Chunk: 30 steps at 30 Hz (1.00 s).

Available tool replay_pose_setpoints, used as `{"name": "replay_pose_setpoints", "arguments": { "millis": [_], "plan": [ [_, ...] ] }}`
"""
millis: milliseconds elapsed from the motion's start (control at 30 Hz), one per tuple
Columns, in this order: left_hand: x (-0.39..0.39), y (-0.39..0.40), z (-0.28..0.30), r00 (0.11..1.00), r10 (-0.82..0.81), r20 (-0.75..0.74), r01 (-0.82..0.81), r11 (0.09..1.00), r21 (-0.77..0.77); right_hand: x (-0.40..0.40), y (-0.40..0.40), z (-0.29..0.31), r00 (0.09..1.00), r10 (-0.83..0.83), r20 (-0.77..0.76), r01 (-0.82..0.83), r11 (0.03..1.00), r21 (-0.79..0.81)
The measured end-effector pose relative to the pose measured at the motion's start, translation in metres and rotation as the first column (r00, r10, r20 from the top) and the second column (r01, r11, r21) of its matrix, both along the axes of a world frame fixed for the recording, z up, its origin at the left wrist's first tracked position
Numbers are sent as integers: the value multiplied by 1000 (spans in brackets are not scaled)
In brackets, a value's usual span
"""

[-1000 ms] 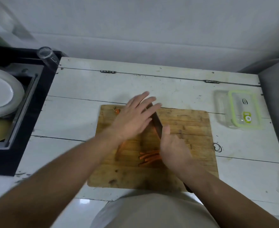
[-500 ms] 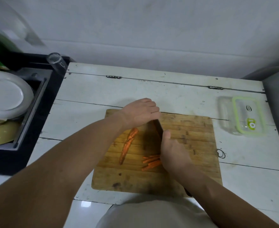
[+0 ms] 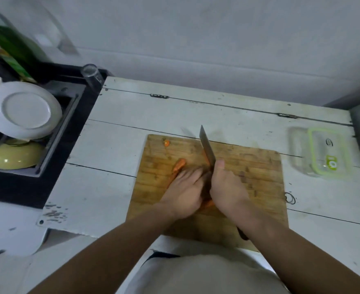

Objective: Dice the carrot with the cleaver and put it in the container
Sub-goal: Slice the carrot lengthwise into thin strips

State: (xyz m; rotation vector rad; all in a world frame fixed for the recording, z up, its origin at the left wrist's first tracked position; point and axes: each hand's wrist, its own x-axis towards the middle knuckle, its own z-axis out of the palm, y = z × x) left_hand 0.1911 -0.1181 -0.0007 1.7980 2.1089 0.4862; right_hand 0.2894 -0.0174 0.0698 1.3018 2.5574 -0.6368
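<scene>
Left hand [image 3: 185,192] lies low on the wooden cutting board [image 3: 255,172], fingers reaching forward over the lower end of a carrot piece [image 3: 178,166] — seemingly to steady it for the next cut, though whether the fingers press or curl round it cannot be told. Right hand [image 3: 227,187] grips the cleaver [image 3: 206,148] by the handle, thumb up against the blade's heel, blade on edge and pointing away, just beside the left fingers. Orange strips [image 3: 207,203] show between the two hands, mostly hidden. A small carrot end [image 3: 166,143] sits apart near the board's far left corner — likely discarded trim. The lidded clear container [image 3: 323,153] stands well to the right on the white table [image 3: 115,145], out of the blade's path; nothing orange shows in it, so dicing looks unfinished.
</scene>
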Motion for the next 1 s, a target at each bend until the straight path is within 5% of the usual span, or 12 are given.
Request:
{"name": "replay_pose_setpoints", "arguments": {
  "millis": [167, 767, 1000],
  "plan": [
    [-8, 6, -11, 999, -1, -53, 0, 1000, -22, 4, -2, 4, 999, -36, -13, 36, 999, -18],
    [5, -7, -18, 976, 167, 141, -186, 973, 134, 9, -6, -1, 999, -13, 30, 12, 1000, 18],
    [-20, -30, -9, 851, 486, -200, -459, 872, 170, 13, 14, 0, 996, -84, 20, 85, 995, -47]
  ]
}}
